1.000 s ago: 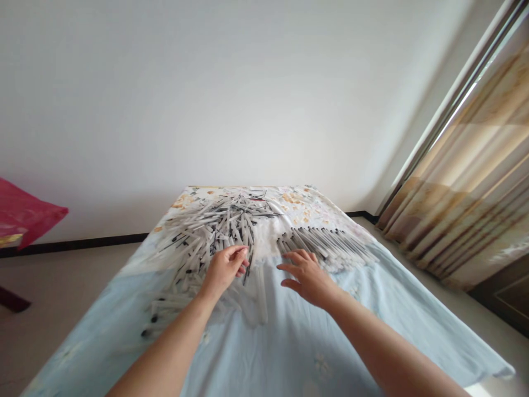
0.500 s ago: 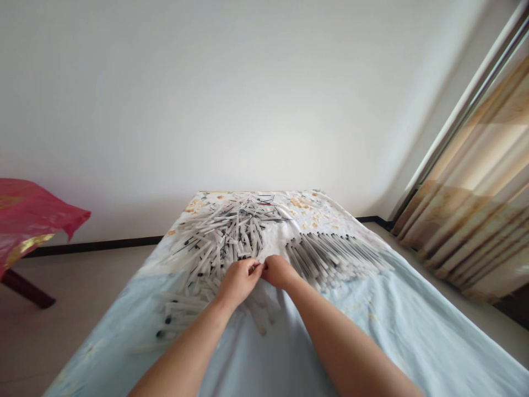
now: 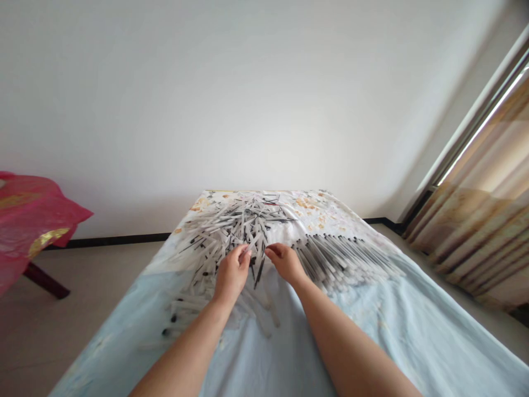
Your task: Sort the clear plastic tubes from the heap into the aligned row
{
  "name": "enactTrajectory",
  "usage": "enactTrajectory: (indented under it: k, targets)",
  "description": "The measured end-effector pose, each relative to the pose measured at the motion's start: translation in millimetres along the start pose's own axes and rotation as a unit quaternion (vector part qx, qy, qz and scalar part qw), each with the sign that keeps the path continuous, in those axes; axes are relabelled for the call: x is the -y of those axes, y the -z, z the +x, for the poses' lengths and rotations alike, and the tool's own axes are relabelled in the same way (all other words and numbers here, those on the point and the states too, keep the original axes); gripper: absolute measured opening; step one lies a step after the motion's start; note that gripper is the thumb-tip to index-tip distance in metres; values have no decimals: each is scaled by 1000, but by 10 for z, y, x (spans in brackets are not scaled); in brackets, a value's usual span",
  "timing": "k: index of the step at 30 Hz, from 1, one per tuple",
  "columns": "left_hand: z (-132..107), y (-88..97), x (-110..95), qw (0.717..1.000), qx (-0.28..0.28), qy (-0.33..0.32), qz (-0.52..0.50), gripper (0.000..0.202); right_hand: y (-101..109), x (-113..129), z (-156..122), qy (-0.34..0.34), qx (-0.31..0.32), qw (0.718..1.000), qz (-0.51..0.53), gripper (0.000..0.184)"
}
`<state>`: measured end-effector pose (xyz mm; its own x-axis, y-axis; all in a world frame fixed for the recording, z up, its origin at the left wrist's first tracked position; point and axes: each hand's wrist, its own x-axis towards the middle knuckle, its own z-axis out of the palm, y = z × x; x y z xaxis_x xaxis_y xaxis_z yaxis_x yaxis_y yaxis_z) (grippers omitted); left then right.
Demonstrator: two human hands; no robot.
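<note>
Slim pens [image 3: 217, 234] with pale translucent barrels and black ends lie in a loose heap on the cloth-covered table. At its near edge, my left hand [image 3: 232, 271] is closed, thumb against fingers, with a pale pen barrel showing at the fingertips. My right hand [image 3: 286, 261] pinches thumb and forefinger together just across a small gap. A thin dark stick [image 3: 259, 271] lies below its fingertips; whether it is held is unclear. Right of that hand, a neat row of pens [image 3: 339, 256] lies side by side, dark ends pointing away from me.
Several stray pens [image 3: 177, 317] lie near my left forearm. The table cloth [image 3: 372, 342] is light blue in front and flowered white behind. A red plastic cover [image 3: 41, 212] hangs over furniture at left. Beyond are a wall [image 3: 264, 99] and, at right, curtains [image 3: 475, 237].
My hands, fingertips together before, have moved apart and slightly away from me. The pale barrel at my left fingertips now shows. The view has shifted slightly.
</note>
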<state>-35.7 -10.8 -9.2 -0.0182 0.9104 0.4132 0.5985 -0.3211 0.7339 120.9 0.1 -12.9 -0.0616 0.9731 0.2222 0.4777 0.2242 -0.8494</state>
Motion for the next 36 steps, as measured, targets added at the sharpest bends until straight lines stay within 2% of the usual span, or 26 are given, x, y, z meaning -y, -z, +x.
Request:
enactTrajectory:
  k: [2,4,8,12,16,23,29,36]
  targets:
    - [14,28,22,999,-19,-32,38,29,-10,-1,2,40,-18,986,-159,25]
    - [12,37,37,995,-26,-62,67,28,-32,14,5,45,-16,960,-275,23]
    - [-12,27,45,984,-29,-118,130,27,-88,44,6,1,20,925,-380,28]
    - [-37,12,27,969,-34,-163,183,27,-124,49,-4,-12,26,915,-402,31]
    - [-55,-1,9,961,-26,-182,207,28,-145,83,0,-12,24,909,-417,37]
    - [-65,0,-4,960,-15,-176,218,29,-155,123,34,-23,42,903,-426,27]
    - [-71,-4,-20,959,-18,-179,219,29,-170,152,64,-40,38,899,-434,41]
    - [-74,-5,-19,960,-30,-184,211,29,-198,160,68,-56,41,906,-417,28]
